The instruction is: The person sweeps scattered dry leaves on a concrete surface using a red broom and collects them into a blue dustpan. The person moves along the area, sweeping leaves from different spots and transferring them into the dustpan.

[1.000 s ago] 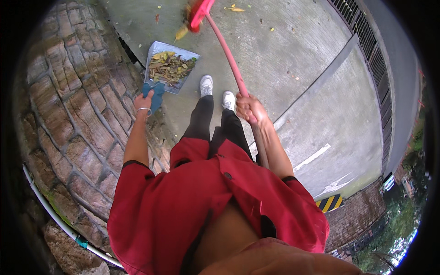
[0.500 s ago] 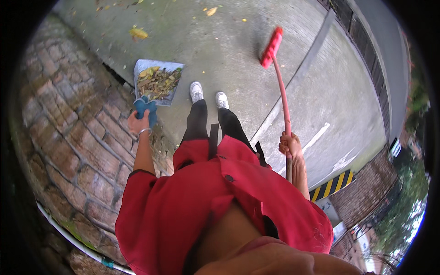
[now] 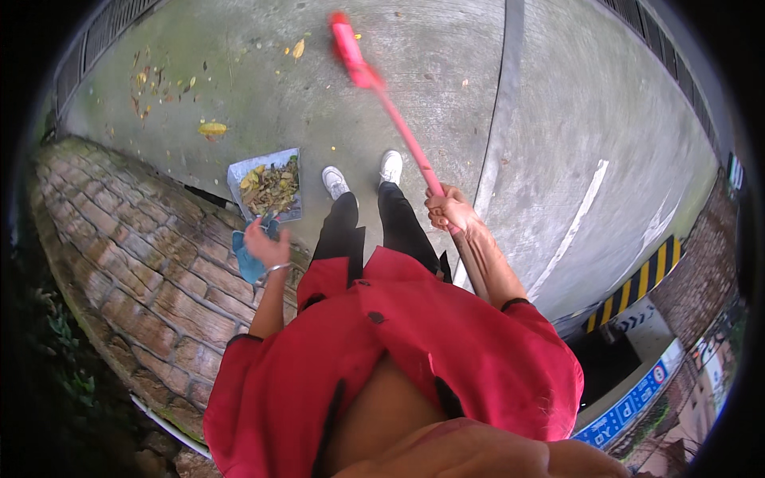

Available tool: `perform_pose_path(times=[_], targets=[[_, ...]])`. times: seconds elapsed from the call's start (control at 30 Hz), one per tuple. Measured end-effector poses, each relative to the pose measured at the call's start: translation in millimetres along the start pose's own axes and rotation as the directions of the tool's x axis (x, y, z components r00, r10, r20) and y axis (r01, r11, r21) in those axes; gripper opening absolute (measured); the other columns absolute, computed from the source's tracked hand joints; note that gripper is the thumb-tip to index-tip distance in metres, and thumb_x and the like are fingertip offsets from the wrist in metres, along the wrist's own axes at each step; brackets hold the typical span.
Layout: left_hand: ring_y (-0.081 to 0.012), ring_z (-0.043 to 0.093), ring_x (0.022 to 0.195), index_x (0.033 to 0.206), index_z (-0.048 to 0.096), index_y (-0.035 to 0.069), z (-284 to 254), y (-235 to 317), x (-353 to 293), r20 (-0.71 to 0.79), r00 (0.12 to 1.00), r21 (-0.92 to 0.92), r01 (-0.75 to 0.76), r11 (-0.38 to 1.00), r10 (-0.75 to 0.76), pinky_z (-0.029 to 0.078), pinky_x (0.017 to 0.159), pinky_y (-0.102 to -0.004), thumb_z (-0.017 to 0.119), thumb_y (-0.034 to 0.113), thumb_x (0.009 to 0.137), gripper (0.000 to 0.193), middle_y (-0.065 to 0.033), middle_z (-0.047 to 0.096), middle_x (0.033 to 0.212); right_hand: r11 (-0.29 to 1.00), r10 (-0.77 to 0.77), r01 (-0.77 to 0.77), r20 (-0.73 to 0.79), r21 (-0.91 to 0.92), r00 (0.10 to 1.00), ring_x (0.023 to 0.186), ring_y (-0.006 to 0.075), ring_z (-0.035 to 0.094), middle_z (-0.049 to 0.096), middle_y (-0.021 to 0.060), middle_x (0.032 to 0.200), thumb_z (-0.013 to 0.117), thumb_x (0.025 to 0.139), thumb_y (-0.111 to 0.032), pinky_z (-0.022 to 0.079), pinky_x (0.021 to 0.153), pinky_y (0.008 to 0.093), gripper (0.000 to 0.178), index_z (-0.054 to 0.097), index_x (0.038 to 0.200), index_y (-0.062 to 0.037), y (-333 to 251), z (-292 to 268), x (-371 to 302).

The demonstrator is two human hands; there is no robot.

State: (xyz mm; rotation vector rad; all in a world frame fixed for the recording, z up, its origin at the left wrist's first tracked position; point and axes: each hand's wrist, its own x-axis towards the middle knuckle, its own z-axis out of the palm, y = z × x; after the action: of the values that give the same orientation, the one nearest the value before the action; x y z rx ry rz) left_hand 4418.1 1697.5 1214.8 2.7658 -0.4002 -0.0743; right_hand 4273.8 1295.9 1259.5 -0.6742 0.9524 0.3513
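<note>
The right hand (image 3: 451, 211) is wrapped tight around the near end of a red broom handle (image 3: 406, 139); the fingers curl fully about the shaft, and the very end of the handle is hidden behind the fist and the wrist; the handle runs far and leftward to a red broom head (image 3: 347, 44), which is smeared by blur, so its bristles cannot be made out, nor whether it touches the concrete ground (image 3: 263, 95). The left hand (image 3: 267, 245) grips the blue handle (image 3: 249, 259) of a grey dustpan (image 3: 268, 185); the fingers are closed over it, and the palm covers most of the grip, so only a blue patch shows on the hand's left side. The dustpan lies on the concrete just beside the brick paving (image 3: 135, 247), far of the left hand and left of two white shoes (image 3: 362, 175); it holds a heap of dry leaves (image 3: 272, 188). More leaves (image 3: 211, 127) lie scattered on the ground at far left, too small to tell apart. The person's red shirt (image 3: 398, 350) hides the ground nearest them.
</note>
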Motion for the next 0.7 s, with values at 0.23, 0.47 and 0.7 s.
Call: perform_pose_path(times=[0.23,0.47,0.7], targets=[[-0.0359,0.04,0.112,0.117,0.049,0.007,53,169,49,0.2,0.95,-0.343,-0.161,0.925,0.24,0.032,0.097,-0.0448,0.073,0.021,0.063,0.06,-0.0185,0.043,0.113,0.999,0.038,-0.04,0.082,0.018,0.996,0.033,0.0057,0.034,0.043,-0.001,0.054,0.053,0.078,0.0,0.025,0.03,0.0222,0.012,0.044,0.084,-0.0049,2,-15,-119],[-0.0327,0.045,0.105,0.108,0.053,0.006,85,172,25,0.518,0.85,-0.175,-0.005,0.985,0.096,0.039,0.091,-0.0402,0.072,0.015,0.063,0.05,-0.0168,0.045,0.107,0.925,0.227,-0.086,-0.357,0.37,0.906,0.034,0.0088,0.033,0.037,0.0004,0.051,0.045,0.078,0.004,0.023,0.029,0.0254,0.011,0.043,0.083,-0.0057,78,-127,-194],[-0.0281,0.055,0.083,0.109,0.052,0.007,65,215,25,0.585,0.796,-0.214,-0.032,0.976,0.155,0.048,0.074,-0.0361,0.071,0.012,0.065,0.048,-0.0145,0.047,0.103,0.814,0.26,-0.012,-0.347,0.58,0.901,0.037,0.0078,0.034,0.035,-0.0002,0.052,0.045,0.078,0.002,0.025,0.03,0.0228,0.018,0.039,0.062,-0.0047,75,-220,-96]])
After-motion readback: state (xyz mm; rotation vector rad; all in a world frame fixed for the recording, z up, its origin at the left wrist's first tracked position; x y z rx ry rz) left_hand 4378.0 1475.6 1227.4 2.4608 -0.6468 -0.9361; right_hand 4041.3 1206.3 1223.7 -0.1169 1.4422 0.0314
